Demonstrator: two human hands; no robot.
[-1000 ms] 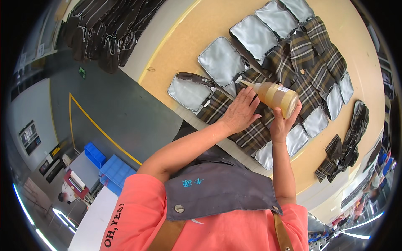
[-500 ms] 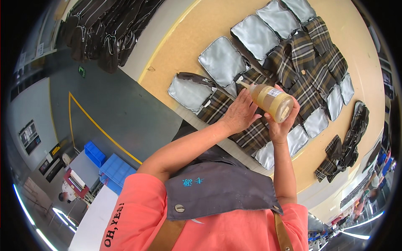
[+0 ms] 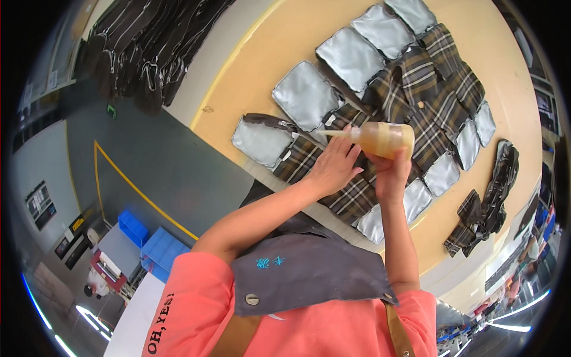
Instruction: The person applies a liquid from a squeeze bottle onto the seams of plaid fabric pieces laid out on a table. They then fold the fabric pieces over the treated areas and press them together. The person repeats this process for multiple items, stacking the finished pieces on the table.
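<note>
My right hand (image 3: 392, 174) is wrapped round a clear squeeze bottle (image 3: 389, 140) of amber liquid. The bottle lies nearly level, its long thin nozzle pointing left past my left fingertips, over the edge of a plaid fabric piece. My left hand (image 3: 334, 169) rests flat with fingers stretched on the plaid fabric (image 3: 351, 199), just below the nozzle. Beyond the nozzle are silver-grey lining flaps (image 3: 304, 95) with dark edges, joined to the row of overlapping plaid pieces (image 3: 419, 72). Whether the tip touches the cloth I cannot tell.
The tan table (image 3: 229, 98) carries the pieces. A separate dark plaid bundle (image 3: 496, 190) lies at its right. Many black zippered pieces (image 3: 148, 53) hang at the upper left. Blue bins (image 3: 163, 247) stand lower left, near a seated person (image 3: 98, 282).
The bottle has swung from pointing up-left to nearly level, its base now further right. My right hand turned with it. My left hand stays on the fabric, and the view has shifted slightly.
</note>
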